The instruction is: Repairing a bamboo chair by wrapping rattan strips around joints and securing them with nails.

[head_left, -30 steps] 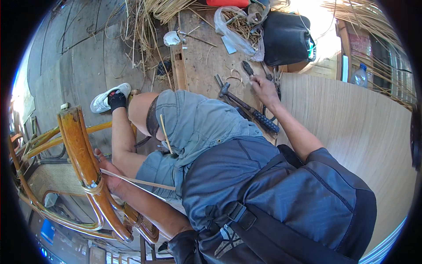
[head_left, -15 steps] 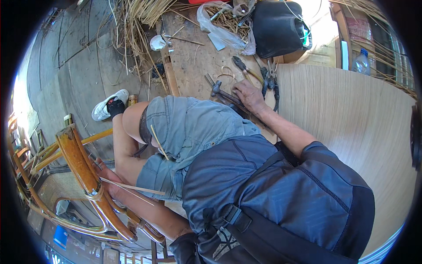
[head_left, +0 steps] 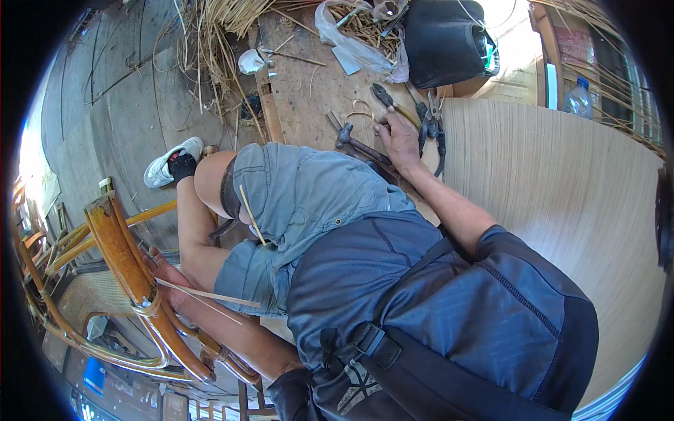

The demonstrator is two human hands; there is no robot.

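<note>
My right hand (head_left: 401, 144) is at the workbench with bent fingers on the yellow-handled pliers (head_left: 383, 96), partly covering their handles. Beside its wrist lies a hammer (head_left: 345, 136), handle running under the forearm. A second pair of pliers (head_left: 434, 125) with dark handles is just right of the hand. My left hand (head_left: 167, 272) is closed against the far side of a glossy brown pole of a rattan chair (head_left: 116, 242); the pole hides part of its fingers. Pale rattan strips (head_left: 210, 295) stick out from the pole across that wrist. Another short strip (head_left: 251, 216) rests on my shorts.
On the bench (head_left: 302, 98) stand a plastic bag (head_left: 365, 52) of short rattan pieces and a black container (head_left: 442, 45). Loose cane bundles (head_left: 217, 28) hang over the plank floor (head_left: 126, 119). A wood-grain board (head_left: 533, 161) is at the right; a water bottle (head_left: 578, 99) stands beyond it.
My right hand has moved away from the hammer handle and up to the yellow-handled pliers. My left hand stays at the chair pole. The whole view has shifted slightly.
</note>
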